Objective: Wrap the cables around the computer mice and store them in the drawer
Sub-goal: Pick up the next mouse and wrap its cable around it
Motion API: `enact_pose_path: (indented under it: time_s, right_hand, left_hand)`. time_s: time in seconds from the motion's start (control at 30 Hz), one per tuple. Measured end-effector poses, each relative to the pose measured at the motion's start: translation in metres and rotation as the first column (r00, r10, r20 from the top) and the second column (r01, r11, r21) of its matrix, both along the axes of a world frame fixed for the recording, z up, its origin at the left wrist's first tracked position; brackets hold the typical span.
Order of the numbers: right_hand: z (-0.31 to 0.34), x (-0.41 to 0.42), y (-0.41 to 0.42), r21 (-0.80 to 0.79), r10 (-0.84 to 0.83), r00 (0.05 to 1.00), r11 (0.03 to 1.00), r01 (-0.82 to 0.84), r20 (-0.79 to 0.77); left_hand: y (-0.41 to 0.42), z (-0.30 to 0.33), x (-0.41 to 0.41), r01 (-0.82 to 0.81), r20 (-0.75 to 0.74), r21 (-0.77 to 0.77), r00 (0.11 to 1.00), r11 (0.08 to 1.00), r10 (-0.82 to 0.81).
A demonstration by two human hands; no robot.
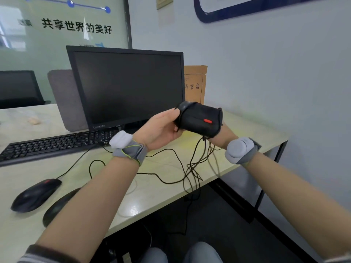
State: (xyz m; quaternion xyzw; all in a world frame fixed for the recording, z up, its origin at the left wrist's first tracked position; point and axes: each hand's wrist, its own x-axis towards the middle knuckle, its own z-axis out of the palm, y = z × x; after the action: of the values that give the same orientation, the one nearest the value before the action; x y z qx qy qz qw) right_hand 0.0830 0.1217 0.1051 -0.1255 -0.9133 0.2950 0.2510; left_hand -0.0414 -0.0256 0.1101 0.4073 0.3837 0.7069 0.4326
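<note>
A black computer mouse (201, 119) with a red scroll wheel is held up in the air above the desk (161, 188), in front of the lower right corner of the dark monitor (126, 88). Both hands are on it. The left hand (161, 128) sits at 9 o'clock of the mouse, palm turned toward the camera, thumb curled over its near end and fingers wrapped behind, grasping it. The right hand (218, 133) is at 4 o'clock of the mouse and mostly hidden behind it; its wrist rises from below and it appears to clasp the far side, though the fingers cannot be made out. Thin turns of cable (191, 168) already cross the mouse body, and the loose remainder drops from 6 o'clock of the mouse into a tangle on the desk edge, with a strand hanging over the edge.

Each wrist carries a grey strap with a padded sensor block.

Two more black mice lie on the desk at 8 o'clock of the hands: one with a red wheel (36, 194), and a second mouse (58, 207) just beside it, partly covered by the left forearm. A black keyboard (53, 145) lies in front of the monitor, and a brown file box (195, 84) stands behind the held mouse at 12 o'clock.
</note>
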Motion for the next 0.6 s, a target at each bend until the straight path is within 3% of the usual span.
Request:
enact_pose_path:
  time_s: [0.1, 0.17, 0.3, 0.4, 0.5, 0.6]
  right_hand:
    - [-0.003, -0.008, -0.006, -0.1, 0.018, 0.997, 0.995, -0.025, -0.069]
    - [-0.002, -0.011, -0.003, -0.156, 0.01, 0.995, 0.987, -0.026, -0.099]
    - [-0.006, -0.012, 0.014, -0.004, -0.052, 0.997, 0.999, 0.052, -0.063]
    - [-0.003, -0.006, 0.023, 0.048, 0.033, 0.981, 0.999, -0.024, -0.189]
    - [0.0, 0.001, 0.031, 0.083, 0.038, 0.993, 0.996, -0.03, -0.108]
    - [0.008, 0.005, 0.032, -0.07, 0.148, 0.989, 0.987, -0.146, 0.024]
  left_hand:
    - [0.003, 0.004, 0.007, -0.015, 0.137, -0.006, 0.99, 1.0, 0.016]
    - [0.004, 0.007, 0.008, -0.046, 0.129, -0.016, 0.99, 0.999, 0.048]
    - [0.0, 0.014, 0.001, -0.271, -0.216, -0.108, 0.945, 0.956, 0.244]
    - [-0.006, 0.021, -0.007, -0.487, -0.509, -0.162, 0.786, 0.858, 0.351]
    - [-0.012, 0.029, -0.012, -0.618, -0.765, -0.117, 0.555, 0.777, 0.326]
    - [-0.016, 0.035, -0.015, -0.666, -0.914, -0.043, 0.327, 0.744, 0.241]
